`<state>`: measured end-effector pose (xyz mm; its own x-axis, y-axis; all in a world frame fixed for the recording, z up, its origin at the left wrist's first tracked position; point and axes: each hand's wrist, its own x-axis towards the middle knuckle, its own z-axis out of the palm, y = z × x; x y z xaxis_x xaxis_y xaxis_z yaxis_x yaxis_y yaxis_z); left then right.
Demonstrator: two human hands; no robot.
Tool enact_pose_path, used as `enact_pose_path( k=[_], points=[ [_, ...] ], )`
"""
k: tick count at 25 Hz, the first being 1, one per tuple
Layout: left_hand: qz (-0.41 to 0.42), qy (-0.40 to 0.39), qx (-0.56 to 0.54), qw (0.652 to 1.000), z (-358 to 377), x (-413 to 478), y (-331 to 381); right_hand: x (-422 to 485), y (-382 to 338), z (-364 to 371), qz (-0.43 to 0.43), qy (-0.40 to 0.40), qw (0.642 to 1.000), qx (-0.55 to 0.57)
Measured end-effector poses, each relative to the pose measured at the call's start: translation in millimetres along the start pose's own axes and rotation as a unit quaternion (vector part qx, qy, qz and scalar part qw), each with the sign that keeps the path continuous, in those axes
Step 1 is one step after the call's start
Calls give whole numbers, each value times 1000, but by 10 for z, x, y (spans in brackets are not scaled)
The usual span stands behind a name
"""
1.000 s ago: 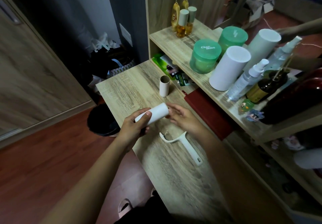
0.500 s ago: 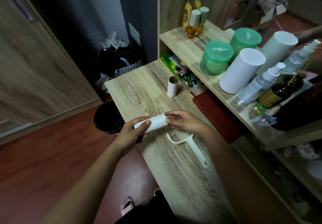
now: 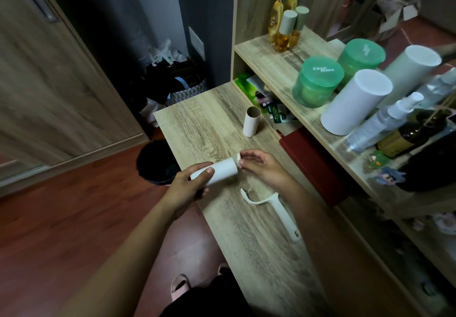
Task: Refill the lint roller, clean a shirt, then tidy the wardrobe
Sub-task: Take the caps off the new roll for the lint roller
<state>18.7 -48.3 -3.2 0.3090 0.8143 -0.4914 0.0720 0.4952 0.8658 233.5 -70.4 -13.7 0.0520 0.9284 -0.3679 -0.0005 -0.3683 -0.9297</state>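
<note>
Holding a white refill roll (image 3: 219,172) over the wooden counter (image 3: 209,124), a person's left hand (image 3: 187,188) closes its grip round one end while the right hand (image 3: 264,168) pinches the other end with its fingertips. The roll sits in the air just beyond the bare lint roller handle (image 3: 276,208), which lies flat on the counter. Farther beyond the handle, an empty cardboard core (image 3: 251,121) stands upright.

I have one view only: a wide-angle camera on the person's head, facing forward and steeply down. It sits close above the counter (image 3: 202,124). The left grip (image 3: 187,186) and right grip (image 3: 264,168) hold the white roll (image 3: 222,171) near mid-frame, with the shelf (image 3: 278,70) to the right and the floor (image 3: 74,218) to the left.
</note>
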Motion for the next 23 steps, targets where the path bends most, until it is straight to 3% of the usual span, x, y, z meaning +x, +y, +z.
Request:
enact_pose_path(
  k=[2, 4, 7, 16, 18, 21, 23],
  points=[
    [-3, 14, 0, 1000, -41, 9, -27, 95, 63, -23, -32, 39, 985, -165],
    [-9, 32, -1, 999, -93, 16, -51, 214, 157, -44, -69, 35, 922, -380],
    [-12, 43, -1, 999, -165, 0, -65, 366, 284, -51, -65, -14, 861, -505],
    [4, 33, 23, 999, -163, -12, -71, 355, 255, -126, -102, -34, 860, -499],
    [39, 44, 103, 993, -127, -3, -45, 253, 189, -154, -142, -26, 865, -481],
    [77, 57, 274, 957, -46, 24, -3, 81, 121, -109, -176, -57, 867, -462],
    [91, 36, 323, 941, 59, 21, 20, 32, 119, -42, -192, -78, 864, -459]
  ],
)
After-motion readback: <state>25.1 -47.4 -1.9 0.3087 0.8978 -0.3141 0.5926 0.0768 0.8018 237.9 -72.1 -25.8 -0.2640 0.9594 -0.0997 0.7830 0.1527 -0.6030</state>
